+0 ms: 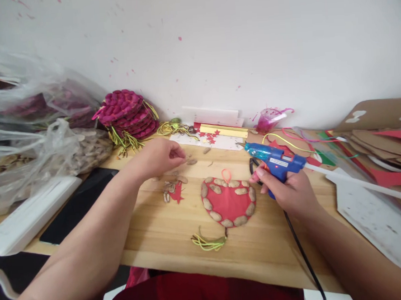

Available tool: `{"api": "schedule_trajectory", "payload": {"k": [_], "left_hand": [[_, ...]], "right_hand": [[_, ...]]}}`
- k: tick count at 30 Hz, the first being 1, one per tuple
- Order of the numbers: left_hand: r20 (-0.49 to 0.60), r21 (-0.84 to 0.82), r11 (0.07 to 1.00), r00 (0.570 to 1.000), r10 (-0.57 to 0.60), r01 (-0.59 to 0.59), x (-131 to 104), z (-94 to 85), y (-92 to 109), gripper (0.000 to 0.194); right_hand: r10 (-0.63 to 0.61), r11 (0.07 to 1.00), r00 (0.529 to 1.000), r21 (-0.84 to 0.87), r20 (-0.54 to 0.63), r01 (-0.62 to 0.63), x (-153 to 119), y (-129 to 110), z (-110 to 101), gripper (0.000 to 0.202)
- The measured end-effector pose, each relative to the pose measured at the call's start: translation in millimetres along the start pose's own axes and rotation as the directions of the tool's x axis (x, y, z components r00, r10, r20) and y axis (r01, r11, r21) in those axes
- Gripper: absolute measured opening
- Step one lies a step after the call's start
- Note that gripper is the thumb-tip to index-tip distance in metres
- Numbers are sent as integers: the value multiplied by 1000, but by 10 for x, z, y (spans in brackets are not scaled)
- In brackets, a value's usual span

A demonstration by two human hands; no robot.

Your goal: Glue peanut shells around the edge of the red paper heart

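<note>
My right hand (291,192) is wrapped around the handle of a blue hot glue gun (269,157), its nozzle pointing left. A white glue stick (358,179) juts from its back end. Just below the nozzle side lies a red piece (229,203) rimmed with peanuts, more peanuts sitting inside its upper edge. It has an orange loop (226,174) on top and a yellow-green tassel (209,244) at the bottom. My left hand (163,157) hovers beside loose peanuts (191,161), its fingers closed in a pinch. Whatever they may hold is hidden.
Peanut shells and a red paper star (178,193) lie left of the piece. Purple peanut discs (123,111) are stacked behind, near plastic bags (60,145). A phone (78,205) lies left, a purple-stained cup (269,119) by the wall, cardboard pieces (380,150) right. The gun's black cord (300,248) trails forward.
</note>
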State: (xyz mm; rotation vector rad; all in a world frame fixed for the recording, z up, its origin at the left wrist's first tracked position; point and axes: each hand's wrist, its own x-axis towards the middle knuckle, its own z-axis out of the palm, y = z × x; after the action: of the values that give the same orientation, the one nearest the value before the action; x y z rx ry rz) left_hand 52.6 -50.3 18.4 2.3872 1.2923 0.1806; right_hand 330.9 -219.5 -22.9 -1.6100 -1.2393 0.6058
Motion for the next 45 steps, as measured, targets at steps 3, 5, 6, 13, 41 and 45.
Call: {"api": "schedule_trajectory", "payload": {"k": [3, 5, 6, 13, 41, 45], "left_hand": [[18, -476, 879, 1000, 22, -11, -26, -19, 11, 24], [56, -746, 666, 997, 58, 3, -31, -2, 35, 31], [71, -839, 544, 994, 81, 16, -30, 15, 52, 34], [120, -985, 148, 965, 235, 87, -9, 157, 129, 37], [-56, -929, 352, 981, 183, -119, -270, 558, 633, 23], [-60, -931, 338, 973, 223, -135, -287, 647, 618, 24]], "right_hand": [[3, 1000, 1000, 21, 8, -3, -5, 18, -5, 21], [0, 1000, 1000, 22, 13, 0, -7, 22, -8, 23], [-1, 1000, 1000, 24, 15, 1, -7, 21, -9, 24], [41, 996, 999, 74, 22, -43, 7, -1, -6, 28], [63, 810, 962, 549, 265, -205, -115, -188, 121, 35], [107, 772, 937, 566, 333, -289, -191, -342, 169, 41]]}}
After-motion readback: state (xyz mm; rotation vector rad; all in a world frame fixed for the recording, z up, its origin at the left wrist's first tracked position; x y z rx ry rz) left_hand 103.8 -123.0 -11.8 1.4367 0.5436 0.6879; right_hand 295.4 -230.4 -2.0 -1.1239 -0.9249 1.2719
